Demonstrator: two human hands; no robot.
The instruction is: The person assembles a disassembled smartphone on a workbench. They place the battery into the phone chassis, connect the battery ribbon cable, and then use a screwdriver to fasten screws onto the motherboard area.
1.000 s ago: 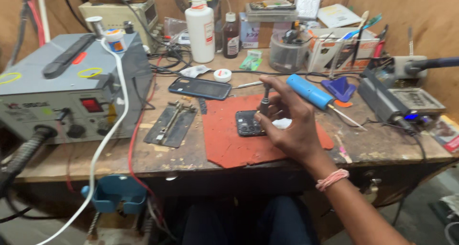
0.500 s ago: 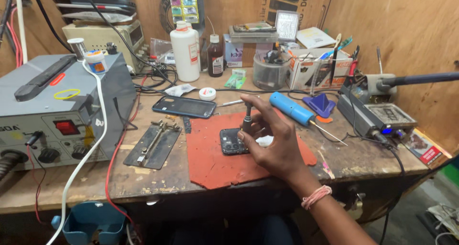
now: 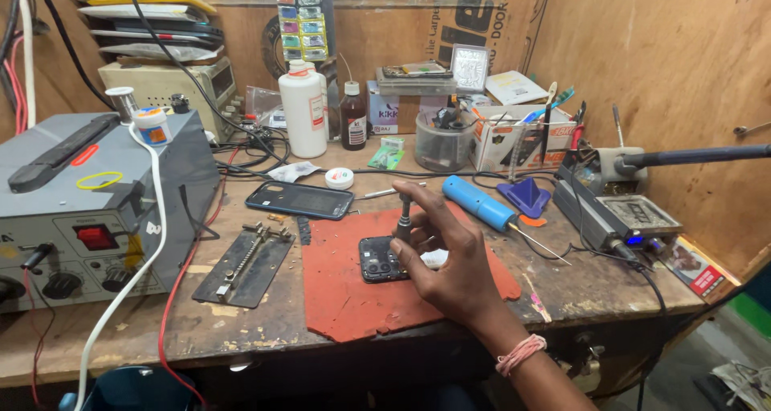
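Observation:
My right hand (image 3: 451, 268) reaches in from the lower right, its fingers closed around a small dark screwdriver (image 3: 404, 215). The screwdriver stands upright with its tip down on a dark phone (image 3: 374, 260). That phone lies back-up on a red mat (image 3: 341, 295) at the front of the wooden bench (image 3: 185, 331). A pink band circles the wrist. My left hand is out of the picture.
A blue-handled tool (image 3: 482, 204) and a dark phone case (image 3: 299, 200) lie behind the mat, a metal holder plate (image 3: 245, 264) to its left. A grey bench station (image 3: 88, 210) fills the left side. Bottles (image 3: 303, 120), boxes and a soldering unit (image 3: 622, 217) crowd the back and right.
My right hand stays on the upright screwdriver over the phone. The head view has tilted, so the bench sits lower in the picture than before.

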